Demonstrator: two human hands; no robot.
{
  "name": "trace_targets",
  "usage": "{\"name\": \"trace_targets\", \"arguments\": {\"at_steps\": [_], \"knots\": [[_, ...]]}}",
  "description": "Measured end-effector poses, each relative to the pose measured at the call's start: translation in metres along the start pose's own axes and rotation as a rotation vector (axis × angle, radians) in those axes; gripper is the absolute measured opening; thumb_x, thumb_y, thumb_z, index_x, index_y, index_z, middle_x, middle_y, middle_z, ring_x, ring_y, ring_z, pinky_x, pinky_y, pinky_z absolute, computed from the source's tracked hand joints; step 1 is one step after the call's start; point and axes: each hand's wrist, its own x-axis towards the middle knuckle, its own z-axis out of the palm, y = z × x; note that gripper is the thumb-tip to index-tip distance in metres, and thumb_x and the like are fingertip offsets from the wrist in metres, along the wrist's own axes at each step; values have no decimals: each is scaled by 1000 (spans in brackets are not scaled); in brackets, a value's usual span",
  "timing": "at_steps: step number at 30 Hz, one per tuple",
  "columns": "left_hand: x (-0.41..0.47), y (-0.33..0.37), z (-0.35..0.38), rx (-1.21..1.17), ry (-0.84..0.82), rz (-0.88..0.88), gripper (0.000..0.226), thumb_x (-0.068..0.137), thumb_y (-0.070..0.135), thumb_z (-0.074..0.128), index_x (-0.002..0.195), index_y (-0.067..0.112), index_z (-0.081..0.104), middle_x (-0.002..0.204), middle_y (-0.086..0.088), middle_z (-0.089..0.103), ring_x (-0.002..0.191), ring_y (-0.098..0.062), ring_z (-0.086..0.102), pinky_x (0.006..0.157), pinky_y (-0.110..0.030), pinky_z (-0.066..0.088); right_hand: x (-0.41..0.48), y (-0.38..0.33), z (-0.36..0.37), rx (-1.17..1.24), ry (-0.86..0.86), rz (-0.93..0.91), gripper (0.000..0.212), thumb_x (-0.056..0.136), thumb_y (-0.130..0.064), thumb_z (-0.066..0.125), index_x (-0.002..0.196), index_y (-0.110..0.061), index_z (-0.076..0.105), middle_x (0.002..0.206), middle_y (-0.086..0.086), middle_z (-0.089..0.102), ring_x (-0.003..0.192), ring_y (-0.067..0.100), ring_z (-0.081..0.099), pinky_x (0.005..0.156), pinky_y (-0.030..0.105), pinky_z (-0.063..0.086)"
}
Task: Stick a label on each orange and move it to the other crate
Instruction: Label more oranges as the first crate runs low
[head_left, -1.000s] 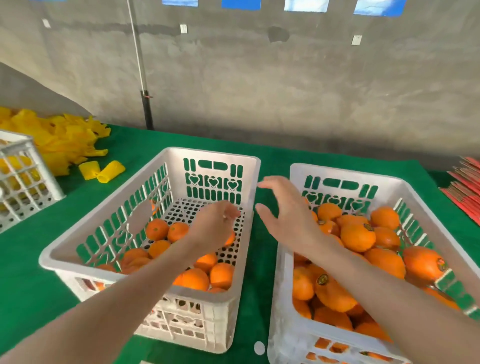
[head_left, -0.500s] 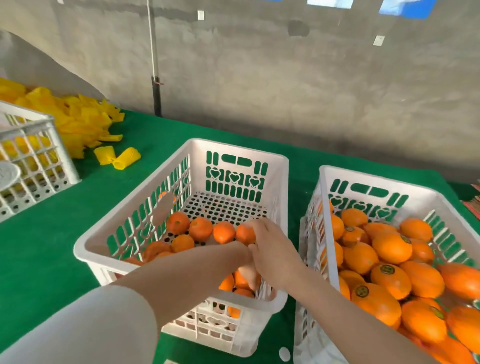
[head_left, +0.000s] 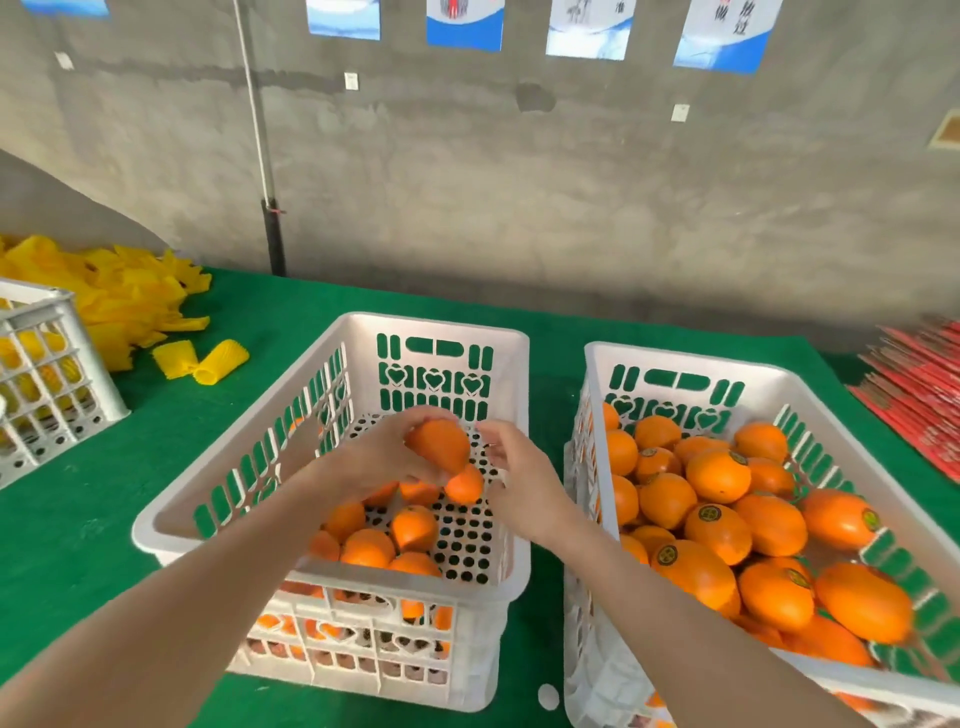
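Since half a second ago both hands have come up out of the near corner of the crate beneath them, and the left hand (head_left: 379, 462) now carries an orange (head_left: 437, 446) above that left crate (head_left: 436, 330).

By the look of it the job is well past halfway. The crate under the hands holds roughly a dozen oranges with no label showing, spread over its perforated floor. The right crate (head_left: 675, 358), just to the right of the right forearm, is heaped with fruit, and many pieces there show a round sticker (head_left: 709, 513). The lifted orange shows no label, so it seems to await labelling and the move across, as do the rest below.

The left hand grips the orange, fingers and thumb curled round its left side. A second, smaller orange (head_left: 464, 486) sits just under it; whether the same hand holds it cannot be told. The right hand (head_left: 524, 483) is just beside the fruit, its fingers (head_left: 485, 431) half bent toward the peel. Whether they pinch a label or touch the orange cannot be made out.
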Motion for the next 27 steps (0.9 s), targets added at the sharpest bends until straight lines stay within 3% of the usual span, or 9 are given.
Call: {"name": "trace_targets", "arguments": {"at_steps": [2, 4, 7, 9, 13, 18, 21, 24, 27], "knots": [[-17, -3, -2, -31, 93, 47, 71, 67, 2, 82, 114, 47, 52, 117, 5, 53, 104, -18, 57, 84, -32, 53, -5, -7, -9, 81, -85, 10, 81, 79, -10, 72, 140, -36, 26, 143, -9, 35, 125, 12, 41, 93, 23, 39], [-35, 1, 3, -28, 166, 62, 75, 61, 6, 87, 110, 49, 50, 116, 7, 53, 103, -19, 56, 89, -40, 52, -21, -19, -18, 103, -111, -71, 88, 73, -20, 77, 137, -47, 22, 141, -16, 32, 122, 6, 41, 93, 25, 42], [-62, 15, 30, -48, 200, 90, 72, 55, 9, 90, 107, 38, 49, 111, 10, 54, 98, -14, 57, 82, -33, 52, -61, -35, -26, 42, -49, -272, 76, 74, -25, 74, 124, -60, 27, 130, -31, 35, 115, -8, 41, 86, 15, 47], [-81, 26, 52, -38, 235, 125, 69, 54, 10, 90, 105, 34, 49, 109, 11, 56, 95, -11, 58, 76, -25, 50, -89, -38, -33, 44, 42, -332, 68, 76, -25, 75, 119, -57, 33, 122, -38, 37, 113, -12, 42, 82, 12, 49], [-112, 38, 96, -14, 221, 216, 65, 60, 16, 88, 109, 41, 53, 110, 14, 59, 98, -10, 60, 84, -31, 53, -141, -27, -47, 245, 130, -255, 54, 75, -36, 76, 115, -39, 39, 113, -27, 48, 104, -1, 55, 80, 20, 53], [-127, 27, 161, -173, 95, 149, 72, 61, 32, 88, 122, 34, 51, 119, 7, 61, 108, -15, 60, 93, -38, 52, -195, 2, -52, 350, 187, -111, 59, 65, -46, 81, 106, -45, 38, 109, -29, 54, 104, 1, 57, 81, 20, 51], [-132, 15, 194, -339, 10, 75, 71, 59, 28, 82, 124, 24, 54, 116, -2, 66, 106, -19, 64, 92, -37, 53, -218, 18, -50, 330, 224, -22, 62, 58, -52, 80, 104, -45, 38, 107, -28, 56, 100, 0, 57, 78, 16, 49], [-133, 0, 216, -369, 28, 0, 68, 57, 16, 86, 118, 22, 56, 108, -5, 67, 98, -20, 66, 79, -30, 56, -237, 42, -49, 262, 142, 38, 58, 66, -43, 79, 107, -43, 38, 106, -24, 57, 100, 0, 56, 78, 14, 48], [-133, -22, 233, -330, 76, -159, 71, 53, 14, 87, 115, 21, 54, 110, -9, 62, 101, -25, 61, 87, -38, 54, -253, 78, -48, 113, 6, 142, 49, 76, -14, 76, 111, -29, 45, 101, -7, 56, 89, 13, 56, 77, 26, 51]]}}
